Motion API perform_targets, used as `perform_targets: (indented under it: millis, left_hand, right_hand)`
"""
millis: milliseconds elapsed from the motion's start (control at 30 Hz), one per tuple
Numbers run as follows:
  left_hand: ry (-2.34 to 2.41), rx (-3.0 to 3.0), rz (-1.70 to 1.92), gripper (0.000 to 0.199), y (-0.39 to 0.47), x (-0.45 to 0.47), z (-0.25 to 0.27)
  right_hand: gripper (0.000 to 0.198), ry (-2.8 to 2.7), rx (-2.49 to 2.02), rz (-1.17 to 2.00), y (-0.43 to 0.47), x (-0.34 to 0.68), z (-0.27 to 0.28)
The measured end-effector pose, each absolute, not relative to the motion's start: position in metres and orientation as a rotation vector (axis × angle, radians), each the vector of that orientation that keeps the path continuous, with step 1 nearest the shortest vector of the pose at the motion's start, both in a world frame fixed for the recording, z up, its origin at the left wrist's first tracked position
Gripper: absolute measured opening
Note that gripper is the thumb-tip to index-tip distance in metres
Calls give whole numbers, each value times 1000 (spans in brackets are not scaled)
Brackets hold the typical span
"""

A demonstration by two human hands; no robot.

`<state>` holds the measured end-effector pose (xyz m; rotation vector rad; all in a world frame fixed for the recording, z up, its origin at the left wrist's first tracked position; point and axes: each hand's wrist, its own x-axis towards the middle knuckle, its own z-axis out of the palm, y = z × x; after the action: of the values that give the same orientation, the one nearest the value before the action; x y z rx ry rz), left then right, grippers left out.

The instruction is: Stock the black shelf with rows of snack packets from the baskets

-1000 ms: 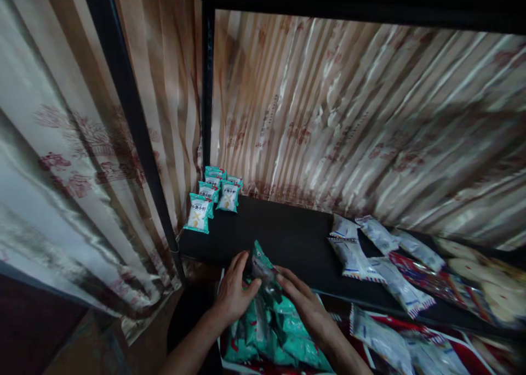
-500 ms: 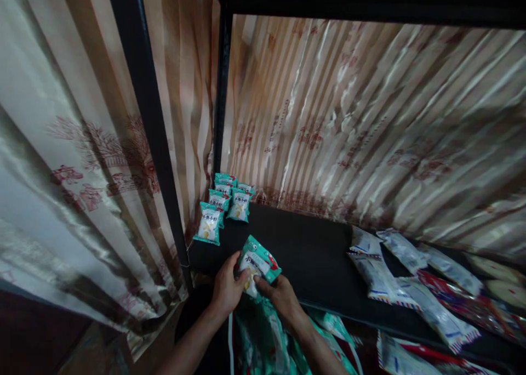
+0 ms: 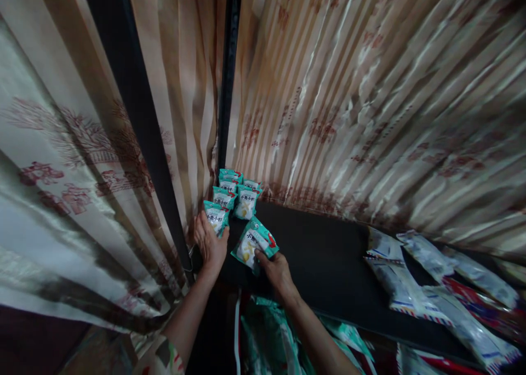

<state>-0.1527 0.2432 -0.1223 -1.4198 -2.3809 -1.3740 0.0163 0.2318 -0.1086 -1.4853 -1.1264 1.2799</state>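
My right hand (image 3: 276, 268) pinches a teal-and-white snack packet (image 3: 251, 243) by its lower right side, thumb on the front. The packet tilts just above or against the dark shelf; I cannot tell whether it touches. At the left, my left hand (image 3: 211, 244) rests against the front packet (image 3: 216, 217) of a small group, fingers stretched along its left side and thumb near its right edge. Behind that one, several matching packets stand close together in the corner, among them the front packet of the right-hand row (image 3: 247, 202).
Below the shelf edge, an open bag holds more teal packets (image 3: 269, 331). Several pale packets (image 3: 398, 287) and a red one (image 3: 479, 306) lie on the black shelf (image 3: 320, 254) at the right. A dark post (image 3: 139, 101) and pleated curtains (image 3: 329, 106) bound the shelf.
My left hand has let go of the held packet and moved to the front packet at the left. My right hand has carried its packet forward over the shelf. The view has shifted slightly.
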Motion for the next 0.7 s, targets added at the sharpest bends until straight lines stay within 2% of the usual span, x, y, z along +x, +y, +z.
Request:
perform_targets:
  millis: [100,267,700]
  left_hand:
    - [-2467,-1386,-1297,76,258,-155,-122]
    - [-2418,-1297,-1471,65,259,-160,-126]
    - [-2334,-1379,-1503,67,264,-165,-141]
  right_hand:
    - [41,-1123,-1466,1273,241,13,-108]
    - [46,-1105,-1439,1231,259,4,-106]
    - [44,-1272,-1479,1097,295,-10,-134]
